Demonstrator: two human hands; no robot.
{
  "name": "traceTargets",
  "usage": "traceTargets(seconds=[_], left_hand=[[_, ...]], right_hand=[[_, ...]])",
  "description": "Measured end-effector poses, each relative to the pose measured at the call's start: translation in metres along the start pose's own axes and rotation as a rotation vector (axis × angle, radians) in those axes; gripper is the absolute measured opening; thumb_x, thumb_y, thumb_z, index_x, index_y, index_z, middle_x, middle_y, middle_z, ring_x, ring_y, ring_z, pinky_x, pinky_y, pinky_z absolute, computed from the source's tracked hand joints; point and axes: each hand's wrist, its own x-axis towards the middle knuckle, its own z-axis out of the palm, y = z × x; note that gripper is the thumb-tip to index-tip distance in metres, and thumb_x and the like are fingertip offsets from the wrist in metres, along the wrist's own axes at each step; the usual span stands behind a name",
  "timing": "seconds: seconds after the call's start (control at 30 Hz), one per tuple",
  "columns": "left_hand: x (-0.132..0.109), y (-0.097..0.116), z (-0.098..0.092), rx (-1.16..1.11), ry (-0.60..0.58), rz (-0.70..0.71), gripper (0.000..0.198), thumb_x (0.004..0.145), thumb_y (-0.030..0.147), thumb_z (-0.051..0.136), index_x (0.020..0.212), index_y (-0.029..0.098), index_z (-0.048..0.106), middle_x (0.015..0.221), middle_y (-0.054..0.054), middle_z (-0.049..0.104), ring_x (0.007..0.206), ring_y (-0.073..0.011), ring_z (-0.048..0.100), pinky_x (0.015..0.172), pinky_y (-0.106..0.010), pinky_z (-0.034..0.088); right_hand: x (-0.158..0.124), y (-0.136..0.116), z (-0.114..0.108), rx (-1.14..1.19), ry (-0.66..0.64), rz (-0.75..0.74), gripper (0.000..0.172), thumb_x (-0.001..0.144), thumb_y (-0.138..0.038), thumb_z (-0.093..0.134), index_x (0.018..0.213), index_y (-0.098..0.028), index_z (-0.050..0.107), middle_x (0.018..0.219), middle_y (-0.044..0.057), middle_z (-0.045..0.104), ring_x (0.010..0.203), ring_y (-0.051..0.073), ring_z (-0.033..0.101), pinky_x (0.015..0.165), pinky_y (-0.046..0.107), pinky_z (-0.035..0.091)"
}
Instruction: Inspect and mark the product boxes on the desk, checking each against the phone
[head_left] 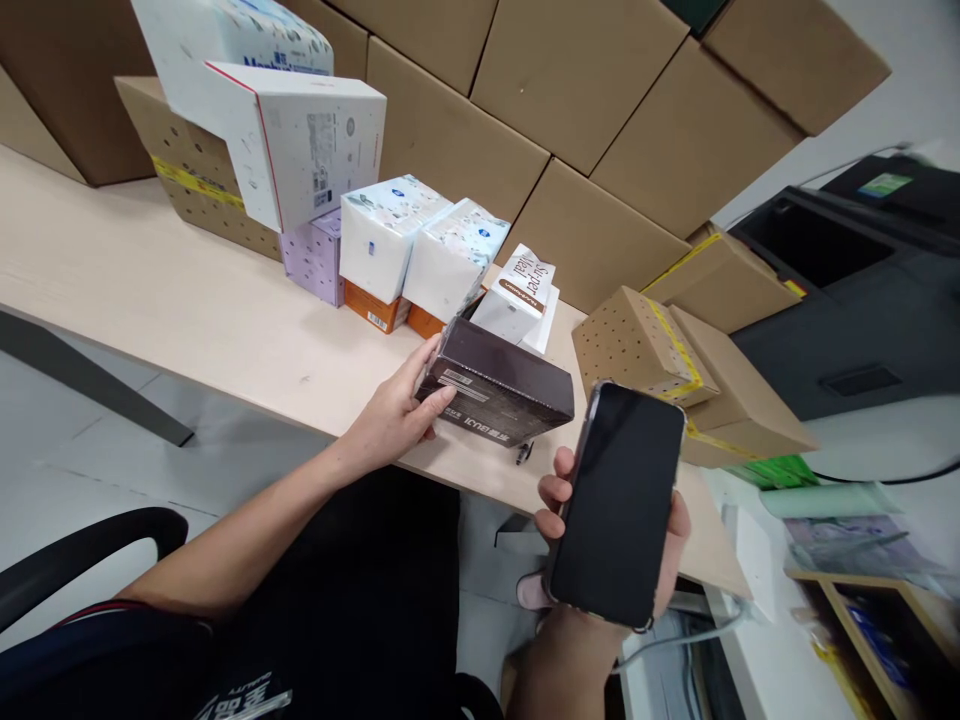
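My left hand (394, 415) grips the near left end of a dark brown box (499, 385) lying on the light wooden table (187, 300), thumb on its side and fingers along the edge. My right hand (559, 500) holds a black smartphone (619, 505) with a dark screen, just in front of the table's edge and to the right of the box. A small dark pen-like object (523, 452) lies on the table under the box's near edge.
Behind the box stand white tissue packs (420, 245), a lilac box (315, 255), orange boxes (375, 308) and a white "Super Meal" carton (521, 290). Perforated cardboard boxes (637, 345) sit to the right, large cartons (570, 90) along the wall, a black printer (855, 290) far right.
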Motion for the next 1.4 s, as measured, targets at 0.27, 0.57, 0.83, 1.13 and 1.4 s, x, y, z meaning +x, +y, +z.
traceTargets(seconds=[0.27, 0.57, 0.83, 1.13, 1.4], left_hand=[[-0.001, 0.003, 0.001, -0.049, -0.01, 0.012, 0.076, 0.102, 0.046, 0.061, 0.166, 0.025, 0.026, 0.072, 0.002, 0.066, 0.049, -0.0114, 0.061, 0.048, -0.021, 0.052], [-0.002, 0.004, 0.0, -0.08, -0.015, 0.02, 0.077, 0.102, 0.047, 0.061, 0.167, 0.026, 0.025, 0.081, -0.001, 0.069, 0.053, -0.0123, 0.061, 0.051, -0.023, 0.056], [-0.002, 0.004, 0.001, -0.069, -0.016, 0.008, 0.077, 0.102, 0.05, 0.06, 0.167, 0.028, 0.025, 0.085, -0.002, 0.068, 0.055, -0.0117, 0.06, 0.053, -0.024, 0.057], [-0.002, 0.002, 0.001, -0.082, -0.017, 0.029, 0.076, 0.102, 0.048, 0.061, 0.166, 0.027, 0.026, 0.071, 0.002, 0.062, 0.052, -0.0121, 0.06, 0.051, -0.022, 0.056], [-0.002, 0.003, 0.0, -0.06, -0.018, 0.023, 0.078, 0.101, 0.051, 0.06, 0.166, 0.025, 0.025, 0.072, 0.001, 0.063, 0.054, -0.0136, 0.062, 0.052, -0.023, 0.056]], right_hand=[[0.02, 0.021, 0.037, 0.006, -0.12, 0.095, 0.061, 0.089, -0.079, 0.041, 0.123, -0.035, 0.068, 0.129, 0.009, 0.071, 0.088, 0.024, 0.065, 0.067, 0.042, 0.058], [0.027, 0.021, 0.044, -0.074, -0.124, 0.095, 0.061, 0.089, -0.08, 0.043, 0.124, -0.038, 0.069, 0.132, 0.008, 0.069, 0.097, 0.028, 0.064, 0.083, 0.054, 0.058], [0.029, 0.02, 0.049, -0.039, -0.125, 0.084, 0.061, 0.089, -0.077, 0.046, 0.126, -0.034, 0.07, 0.129, 0.009, 0.07, 0.096, 0.028, 0.063, 0.08, 0.052, 0.058], [0.032, 0.022, 0.046, -0.02, -0.121, 0.064, 0.062, 0.088, -0.076, 0.045, 0.126, -0.033, 0.07, 0.128, 0.009, 0.071, 0.095, 0.028, 0.064, 0.078, 0.051, 0.06], [0.035, 0.031, 0.047, -0.01, -0.153, -0.008, 0.066, 0.09, -0.078, 0.043, 0.129, -0.031, 0.068, 0.132, 0.011, 0.069, 0.097, 0.026, 0.064, 0.084, 0.051, 0.058]])
